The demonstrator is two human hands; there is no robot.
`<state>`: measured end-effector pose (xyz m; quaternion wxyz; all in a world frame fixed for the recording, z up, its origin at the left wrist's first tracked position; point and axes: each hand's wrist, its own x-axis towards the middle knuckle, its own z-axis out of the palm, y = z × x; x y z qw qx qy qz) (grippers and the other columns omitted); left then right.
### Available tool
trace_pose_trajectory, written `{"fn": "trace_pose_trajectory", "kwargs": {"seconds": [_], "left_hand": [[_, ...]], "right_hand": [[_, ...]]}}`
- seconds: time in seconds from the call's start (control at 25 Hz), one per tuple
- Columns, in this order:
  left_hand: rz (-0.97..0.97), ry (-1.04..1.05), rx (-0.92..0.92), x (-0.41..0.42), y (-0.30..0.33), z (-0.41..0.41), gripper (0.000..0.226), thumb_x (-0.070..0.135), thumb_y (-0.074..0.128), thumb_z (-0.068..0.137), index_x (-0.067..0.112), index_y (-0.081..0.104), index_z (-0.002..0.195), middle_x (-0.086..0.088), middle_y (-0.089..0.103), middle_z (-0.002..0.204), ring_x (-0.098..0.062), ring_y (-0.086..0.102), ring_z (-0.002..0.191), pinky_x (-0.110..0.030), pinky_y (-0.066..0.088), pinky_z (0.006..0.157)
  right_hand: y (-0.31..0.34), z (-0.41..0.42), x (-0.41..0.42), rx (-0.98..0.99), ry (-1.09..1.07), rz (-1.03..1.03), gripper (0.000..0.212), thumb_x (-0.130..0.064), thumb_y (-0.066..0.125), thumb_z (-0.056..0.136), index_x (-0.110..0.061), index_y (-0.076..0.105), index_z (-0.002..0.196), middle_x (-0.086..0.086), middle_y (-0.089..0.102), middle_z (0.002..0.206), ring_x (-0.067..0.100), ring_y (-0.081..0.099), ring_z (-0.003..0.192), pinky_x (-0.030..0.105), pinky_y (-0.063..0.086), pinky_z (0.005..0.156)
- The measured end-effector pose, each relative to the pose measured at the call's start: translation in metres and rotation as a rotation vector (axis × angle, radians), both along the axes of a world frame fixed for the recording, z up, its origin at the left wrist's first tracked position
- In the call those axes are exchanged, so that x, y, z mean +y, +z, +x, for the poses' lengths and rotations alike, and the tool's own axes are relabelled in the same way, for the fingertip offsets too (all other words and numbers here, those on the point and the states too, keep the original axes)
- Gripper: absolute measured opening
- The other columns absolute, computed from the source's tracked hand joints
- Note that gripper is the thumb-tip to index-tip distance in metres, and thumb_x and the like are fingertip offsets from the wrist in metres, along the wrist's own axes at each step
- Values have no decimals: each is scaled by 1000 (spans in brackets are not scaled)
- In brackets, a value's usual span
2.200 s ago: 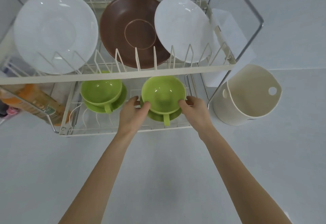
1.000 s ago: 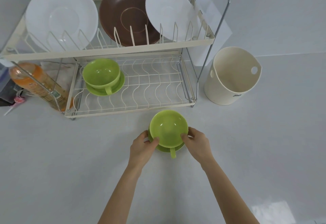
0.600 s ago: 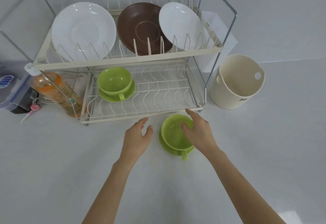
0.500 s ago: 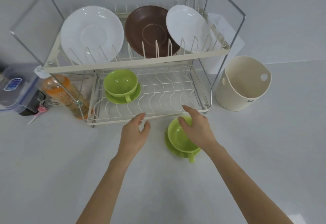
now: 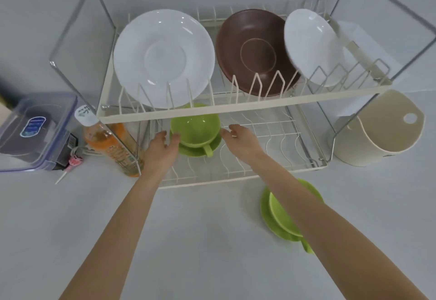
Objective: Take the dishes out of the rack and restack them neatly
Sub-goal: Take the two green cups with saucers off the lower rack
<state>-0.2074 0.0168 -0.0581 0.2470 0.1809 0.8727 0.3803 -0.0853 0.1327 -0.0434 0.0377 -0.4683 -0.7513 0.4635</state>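
Note:
A two-tier wire dish rack (image 5: pixel 243 108) stands at the back of the counter. Its upper tier holds a large white plate (image 5: pixel 162 56), a brown plate (image 5: pixel 254 52) and a smaller white plate (image 5: pixel 311 44), all on edge. On the lower tier sits a green cup on a green saucer (image 5: pixel 195 132). My left hand (image 5: pixel 161 151) is open at the cup's left side, fingertips at the saucer. My right hand (image 5: pixel 240 139) is open just right of the cup, not clearly touching it. A second green cup and saucer (image 5: pixel 276 214) rest on the counter, partly hidden by my right forearm.
A cream plastic tub (image 5: pixel 377 132) stands right of the rack. Left of the rack are an orange drink bottle (image 5: pixel 111 146), a clear lidded box (image 5: pixel 35 129) and a small pink item (image 5: pixel 74 160). The grey counter (image 5: pixel 188 240) spreads in front.
Both hands set the first green cup and saucer on the counter, let go, and reached into the lower tier on either side of the second cup. The view has shifted closer to the rack.

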Motion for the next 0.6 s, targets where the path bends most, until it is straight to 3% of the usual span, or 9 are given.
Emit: {"fn": "trace_pose_trajectory", "kwargs": {"seconds": [0.08, 0.16, 0.2, 0.28, 0.36, 0.44, 0.6], "left_hand": [[-18, -1, -76, 5, -8, -10, 59, 46, 39, 89, 9, 38, 136, -13, 47, 140, -30, 45, 127, -39, 33, 108], [6, -6, -132, 9, -15, -17, 59, 47, 39, 87, 9, 43, 132, -12, 54, 133, -30, 50, 122, -43, 36, 107], [9, -11, -147, 9, -16, -18, 58, 46, 39, 87, 8, 46, 130, -12, 57, 130, -29, 52, 120, -43, 38, 106], [21, 0, -159, 10, -16, -20, 52, 42, 41, 87, 5, 52, 122, -15, 61, 123, -31, 55, 116, -44, 41, 104], [62, 22, -166, 9, -15, -19, 34, 34, 44, 87, 6, 63, 91, -20, 65, 111, -35, 58, 109, -48, 43, 100], [102, 57, -190, 4, -9, -14, 26, 27, 47, 86, 18, 53, 62, -19, 64, 95, -36, 61, 104, -50, 44, 99], [242, 97, -279, -18, 6, 11, 22, 20, 51, 84, 23, 54, 63, -9, 64, 86, -27, 63, 95, -38, 49, 94]], "right_hand": [[-3, -15, 5, -29, 6, -54, 39, -34, 38, 93, -2, 55, 108, 12, 61, 106, 32, 52, 105, 33, 43, 79], [-6, -26, 7, -18, -43, -121, 32, -29, 39, 91, -8, 46, 68, 4, 47, 67, 24, 47, 69, 28, 34, 51], [-7, -29, 7, -9, -68, -139, 33, -25, 40, 90, -11, 38, 59, 2, 39, 60, 20, 40, 59, 27, 28, 47], [-9, -31, 8, 14, -107, -147, 35, -19, 42, 86, -13, 30, 54, 2, 33, 56, 17, 31, 50, 28, 24, 45], [-8, -30, 6, 34, -134, -157, 36, -17, 45, 84, -13, 28, 53, 3, 31, 56, 18, 29, 51, 29, 23, 46], [-6, -24, 3, 58, -146, -163, 36, -16, 47, 83, -13, 28, 52, 4, 32, 57, 19, 30, 53, 29, 24, 49], [0, 2, -16, 148, -169, -142, 33, -15, 49, 83, -12, 33, 54, 8, 34, 59, 20, 32, 56, 28, 27, 54]]}}
